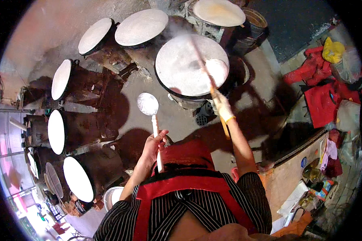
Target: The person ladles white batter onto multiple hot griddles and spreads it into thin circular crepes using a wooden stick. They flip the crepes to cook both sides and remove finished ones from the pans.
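Observation:
My left hand (152, 146), bare, grips the pale handle of a ladle (147, 104). The ladle points away from me over the floor, and its round bowl is coated in white. In my right hand (221, 104), which wears a light glove with a yellow cuff edge, is a long wooden stick (203, 64). This stick reaches across a large round griddle (196, 97) in front of me. A white layer (175, 64), like batter, covers the griddle, with a brighter patch at its right. The stick's far end is blurred, and steam rises at the back edge.
More round, pale-topped griddles (141, 27) stand on brick-like bases in an arc from the back round to my left. Behind the front griddle at right is a bucket (255, 19). A white tub (110, 197) sits by my left elbow; a wooden table (285, 171) with odds and ends is at right.

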Available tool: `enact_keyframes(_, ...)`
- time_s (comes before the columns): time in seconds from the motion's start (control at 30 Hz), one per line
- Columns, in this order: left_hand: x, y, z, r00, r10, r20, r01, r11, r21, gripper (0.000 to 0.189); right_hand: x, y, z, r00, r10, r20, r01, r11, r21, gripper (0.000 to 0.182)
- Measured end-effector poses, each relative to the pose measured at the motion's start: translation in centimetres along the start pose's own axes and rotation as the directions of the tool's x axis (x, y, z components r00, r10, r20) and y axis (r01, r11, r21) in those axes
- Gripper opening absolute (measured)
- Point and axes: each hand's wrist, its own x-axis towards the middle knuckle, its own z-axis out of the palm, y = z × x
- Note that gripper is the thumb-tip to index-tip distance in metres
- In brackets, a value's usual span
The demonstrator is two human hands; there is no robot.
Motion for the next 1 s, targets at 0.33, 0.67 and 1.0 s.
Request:
enact_keyframes(0.33, 0.3, 2.9, -2.7, 0.994, 0.109, 0.000, -0.109, 0.993, -0.051, 0.027, -0.2, 3.7, 7.2, 0.864, -0.143, -0.484, 0.297, 0.919, 0.260, 0.034)
enact_keyframes(0.67, 1.4, 4.5, -4.0, 0.998, 0.017, 0.065, -0.019, 0.999, 0.033, 0.018, -3.2, 3.0, 7.9, 0.881, 0.075, -0.468, 0.143, 0.899, 0.413, 0.034)
enact_keyframes(1.0, 2.8, 4.7, -3.3, 0.990, 0.003, 0.139, -0.018, 0.994, 0.105, 0.020, -1.6, 1.2, 3.1, 0.946, 0.027, -0.324, 0.025, 0.987, 0.157, 0.031)
